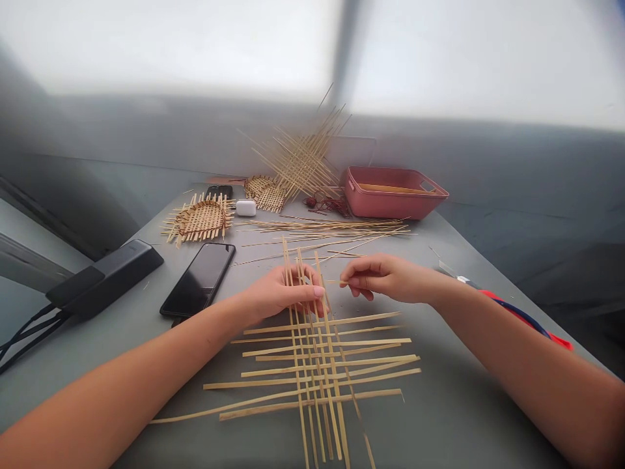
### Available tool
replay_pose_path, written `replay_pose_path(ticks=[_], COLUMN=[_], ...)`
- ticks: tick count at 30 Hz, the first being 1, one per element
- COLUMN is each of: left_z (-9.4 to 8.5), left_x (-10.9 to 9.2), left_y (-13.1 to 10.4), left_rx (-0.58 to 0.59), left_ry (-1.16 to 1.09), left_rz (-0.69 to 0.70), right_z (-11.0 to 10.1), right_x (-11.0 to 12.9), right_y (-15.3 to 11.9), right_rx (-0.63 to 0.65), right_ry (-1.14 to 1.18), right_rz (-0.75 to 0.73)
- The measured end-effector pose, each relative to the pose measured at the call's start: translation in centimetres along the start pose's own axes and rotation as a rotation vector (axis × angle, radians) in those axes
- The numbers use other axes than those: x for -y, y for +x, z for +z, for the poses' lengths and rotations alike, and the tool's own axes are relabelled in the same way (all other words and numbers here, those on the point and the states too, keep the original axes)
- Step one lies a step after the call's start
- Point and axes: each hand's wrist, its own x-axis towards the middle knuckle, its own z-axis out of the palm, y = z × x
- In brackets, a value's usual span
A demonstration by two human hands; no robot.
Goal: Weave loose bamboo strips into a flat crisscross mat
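A loose lattice of pale bamboo strips lies on the grey table before me, with lengthwise strips crossing several crosswise ones. At its far end my left hand is closed around the lengthwise strips, thumb on top and fingers underneath. To the right, my right hand pinches the end of a thin bamboo strip that runs toward the left hand. The other end of this strip is hidden among the lengthwise strips and fingers.
Behind the hands lies a pile of loose strips. A pink bin, woven pieces and a white earbud case stand farther back. Left are a phone and a black power block; right, a red-and-blue-handled tool.
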Motion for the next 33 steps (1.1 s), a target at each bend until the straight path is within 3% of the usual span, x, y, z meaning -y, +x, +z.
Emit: replay_pose_path(ticks=[3, 11, 23, 28, 33], left_z=[0.1, 0.4, 0.6, 0.8, 0.5], left_x=[-0.1, -0.3, -0.6, -0.6, -0.4], left_y=[0.0, -0.2, -0.4, -0.2, -0.3], left_rx=[-0.002, 0.010, 0.048, 0.028, -0.003], left_ry=[0.008, -0.046, -0.107, -0.066, 0.022], left_rz=[0.036, 0.014, 0.031, 0.018, -0.021], right_z=[0.1, 0.7, 0.9, 1.1, 0.6], right_x=[0.1, -0.3, -0.4, 0.6, 2.2], right_y=[0.0, 0.4, 0.8, 0.6, -0.7], right_rx=[0.022, 0.058, 0.084, 0.070, -0.032], right_ry=[-0.007, 0.137, 0.274, 0.185, -0.037], right_rz=[0.038, -0.089, -0.089, -0.083, -0.024])
